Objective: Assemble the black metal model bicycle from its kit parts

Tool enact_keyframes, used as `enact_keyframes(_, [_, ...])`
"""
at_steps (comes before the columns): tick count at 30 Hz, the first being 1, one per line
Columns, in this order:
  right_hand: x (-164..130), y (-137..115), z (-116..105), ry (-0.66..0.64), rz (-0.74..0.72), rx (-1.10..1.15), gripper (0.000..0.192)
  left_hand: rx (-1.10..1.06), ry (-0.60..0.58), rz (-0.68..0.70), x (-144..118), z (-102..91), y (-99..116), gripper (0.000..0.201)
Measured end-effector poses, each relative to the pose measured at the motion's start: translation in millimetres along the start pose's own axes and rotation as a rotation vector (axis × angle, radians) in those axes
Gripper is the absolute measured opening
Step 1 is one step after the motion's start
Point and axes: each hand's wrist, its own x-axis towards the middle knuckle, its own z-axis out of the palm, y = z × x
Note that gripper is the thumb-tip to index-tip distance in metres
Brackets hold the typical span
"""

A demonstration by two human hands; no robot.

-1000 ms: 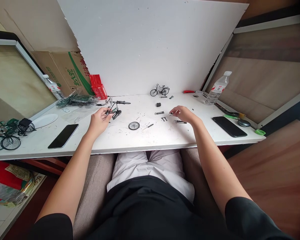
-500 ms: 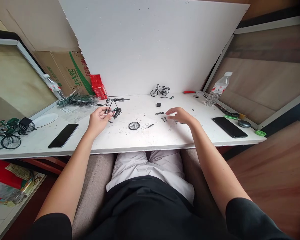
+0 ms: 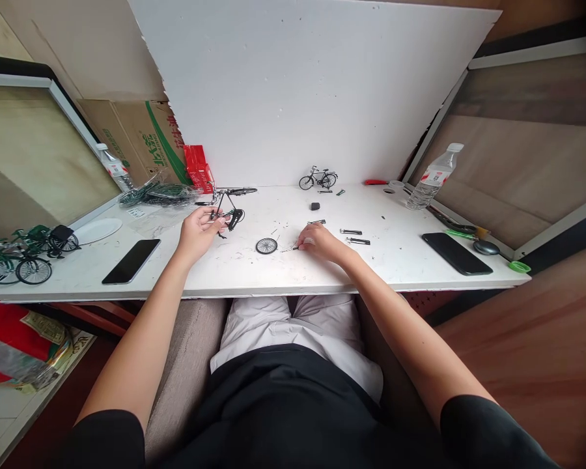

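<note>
My left hand (image 3: 199,231) pinches a partly built model bicycle (image 3: 234,219), a dark frame with one wheel pointing away from me. A loose model wheel (image 3: 266,245) lies flat on the table to the right of it. My right hand (image 3: 318,242) is down at the tabletop, fingertips closed together on a thin dark rod (image 3: 295,248), of which only one end shows. Just beyond those fingers lies a small dark bicycle part (image 3: 317,222). Two more narrow parts, one of them a slim dark piece (image 3: 358,241), lie right of the hand.
A finished model bicycle (image 3: 318,178) stands at the back, behind a small black block (image 3: 315,206). Phones lie left (image 3: 131,261) and right (image 3: 456,253). More model bicycles (image 3: 32,254) stand far left; a water bottle (image 3: 435,176) stands at the right. Bagged parts (image 3: 163,193) lie back left.
My right hand has moved left and down onto the thin rod, its fingers closing. The narrow parts it hid at the right now show. My left hand keeps holding the model bicycle.
</note>
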Motion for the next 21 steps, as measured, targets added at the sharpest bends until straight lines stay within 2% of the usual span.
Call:
enact_keyframes(6, [-2.9, 0.9, -4.9, 0.053, 0.029, -0.048, 0.021, -0.063, -0.021, -0.040, -0.5, 1.8, 1.5, 0.057])
enact_keyframes(10, [-6.8, 6.0, -11.9, 0.107, 0.157, -0.144, 0.022, -0.131, -0.018, -0.085, -2.1, 2.4, 7.8, 0.060])
enact_keyframes(14, [-8.9, 6.1, -12.6, 0.086, 0.251, -0.213, 0.021, -0.154, -0.026, -0.148, -2.8, 0.6, 11.6, 0.060])
enact_keyframes(17, [-7.7, -3.6, -7.5, 0.089, 0.213, -0.194, 0.023, -0.160, -0.035, -0.161, -2.9, -0.9, 12.4, 0.059])
enact_keyframes(21, [-4.2, -27.4, 5.6, 0.091, 0.052, -0.087, 0.034, -0.198, -0.033, -0.185, -3.8, -0.9, 14.4, 0.052])
